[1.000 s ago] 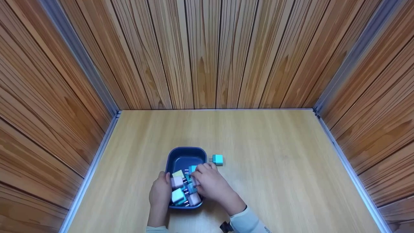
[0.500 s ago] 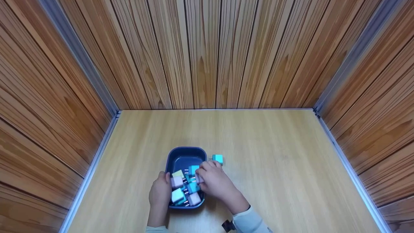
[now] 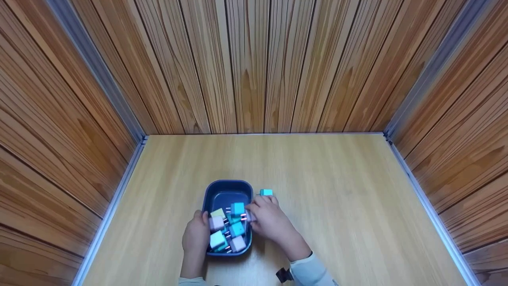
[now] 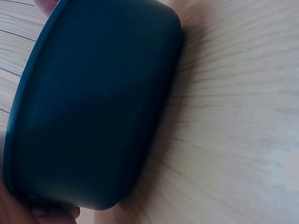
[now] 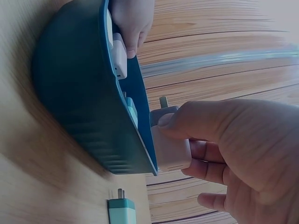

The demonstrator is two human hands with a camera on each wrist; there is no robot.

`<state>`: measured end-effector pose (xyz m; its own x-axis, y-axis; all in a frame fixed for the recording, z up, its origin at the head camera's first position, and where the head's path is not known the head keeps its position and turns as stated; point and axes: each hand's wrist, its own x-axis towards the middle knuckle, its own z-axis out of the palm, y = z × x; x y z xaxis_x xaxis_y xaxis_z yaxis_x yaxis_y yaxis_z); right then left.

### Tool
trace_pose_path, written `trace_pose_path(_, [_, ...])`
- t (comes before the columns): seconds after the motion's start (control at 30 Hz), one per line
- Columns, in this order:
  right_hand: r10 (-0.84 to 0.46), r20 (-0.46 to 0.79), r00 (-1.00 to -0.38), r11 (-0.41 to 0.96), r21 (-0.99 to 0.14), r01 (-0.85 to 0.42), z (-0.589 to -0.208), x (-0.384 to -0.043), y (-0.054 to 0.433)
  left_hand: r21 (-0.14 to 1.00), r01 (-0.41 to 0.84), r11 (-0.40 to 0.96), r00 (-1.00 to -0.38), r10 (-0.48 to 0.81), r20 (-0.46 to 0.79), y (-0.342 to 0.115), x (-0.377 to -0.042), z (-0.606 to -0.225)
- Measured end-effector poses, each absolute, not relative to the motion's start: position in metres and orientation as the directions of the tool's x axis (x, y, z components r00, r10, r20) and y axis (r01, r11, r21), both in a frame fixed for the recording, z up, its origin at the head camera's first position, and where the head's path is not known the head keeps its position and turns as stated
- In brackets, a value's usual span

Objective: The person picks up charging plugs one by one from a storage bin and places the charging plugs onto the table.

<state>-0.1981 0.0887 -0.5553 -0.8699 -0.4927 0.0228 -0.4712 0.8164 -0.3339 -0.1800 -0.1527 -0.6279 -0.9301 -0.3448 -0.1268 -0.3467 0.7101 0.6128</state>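
Tight Room Around a Blue Bin (image 3: 229, 195)

A person's right hand (image 3: 274, 222), pinching a pale lilac charger (image 5: 170, 147), blocks the bin's right rim; a teal charger (image 3: 266, 192) stands in the way on the tabletop (image 3: 337, 178) just outside that rim, toward the far end. The left hand (image 3: 197, 232) blocks part of the bin's left rim, and heaped chargers (image 3: 237, 229) fill its near part. A hand could pass from above into the bin's far end, where bare floor shows. Open tabletop runs beyond the bin to the panelled back wall (image 3: 254, 79).
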Motion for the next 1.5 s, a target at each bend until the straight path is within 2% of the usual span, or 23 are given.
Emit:
trace_pose_path(0.57, [-0.452,0.012,-0.892,0.827,-0.368,-0.424,-0.557,-0.203,0.103,0.635,-0.355,0.686,-0.928,-0.338,-0.154,-0.153,-0.179,-0.627])
trace_pose_path(0.9, [-0.479,0.075,-0.875,0.818,-0.324,-0.475,-0.559,-0.205,0.108,0.644,-0.385,0.661,-0.917,-0.353,-0.185,-0.153,-0.179,-0.625])
trace_pose_path(1.5, [-0.412,0.047,-0.91,0.84,-0.366,-0.4,-0.566,-0.208,0.122,0.672,-0.39,0.63,-0.914,-0.353,-0.199,-0.153,-0.178,-0.625])
